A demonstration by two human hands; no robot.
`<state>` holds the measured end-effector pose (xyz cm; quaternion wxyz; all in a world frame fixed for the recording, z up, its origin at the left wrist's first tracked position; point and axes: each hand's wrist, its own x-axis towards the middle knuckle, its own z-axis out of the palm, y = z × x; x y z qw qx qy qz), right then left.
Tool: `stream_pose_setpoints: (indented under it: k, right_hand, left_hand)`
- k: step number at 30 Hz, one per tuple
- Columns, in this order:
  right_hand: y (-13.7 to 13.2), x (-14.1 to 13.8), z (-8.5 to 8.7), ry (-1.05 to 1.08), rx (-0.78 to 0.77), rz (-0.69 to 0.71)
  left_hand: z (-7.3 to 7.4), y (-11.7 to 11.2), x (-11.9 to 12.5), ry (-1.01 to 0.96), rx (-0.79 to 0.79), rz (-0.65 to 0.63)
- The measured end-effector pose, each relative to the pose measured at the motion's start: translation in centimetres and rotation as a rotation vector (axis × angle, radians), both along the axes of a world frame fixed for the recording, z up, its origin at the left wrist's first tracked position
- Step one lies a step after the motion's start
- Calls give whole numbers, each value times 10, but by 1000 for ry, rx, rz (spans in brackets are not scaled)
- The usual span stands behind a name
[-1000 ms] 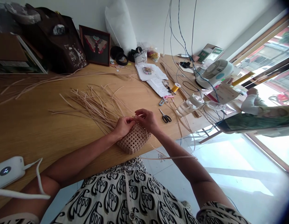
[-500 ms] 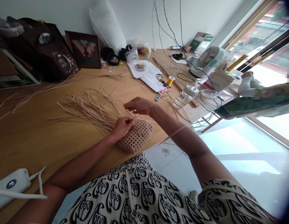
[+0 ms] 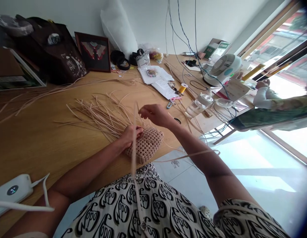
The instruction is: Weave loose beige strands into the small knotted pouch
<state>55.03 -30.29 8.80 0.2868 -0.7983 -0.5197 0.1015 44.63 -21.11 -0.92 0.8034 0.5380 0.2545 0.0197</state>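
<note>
On table (image 3: 31,142) by wall (image 3: 153,23), woven piece (image 3: 150,143)

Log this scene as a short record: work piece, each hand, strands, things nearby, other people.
Work piece: tan woven piece, near the edge of the wooden table
Left hand: left hand, fingers closed at the woven piece's upper left edge
Right hand: right hand, raised above the piece; grip unclear
Strands: loose strands fanned across the table; one blurred strand upright in front of the left hand
Nearby: yellow thread spool, papers, white fan
Other people: one person, at the right
</note>
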Motion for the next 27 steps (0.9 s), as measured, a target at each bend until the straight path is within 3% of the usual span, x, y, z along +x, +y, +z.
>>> stream_pose_setpoints:
  k: [5,13,20,27]
  right_hand:
    - [-25,-17,-22,-277,-309,72]
    - [-18,-25,-34,-473,-483,100]
    - [-34,-53,-32,-503,-396,217]
    - [-57,-84,-36,-421,-259,271]
  left_hand:
    - [1,3,-1,-10,-74,-34]
    - [4,5,-1,-60,-93,-115]
    - [-2,8,0,-45,-11,-114]
    - [0,6,1,68,46,-16]
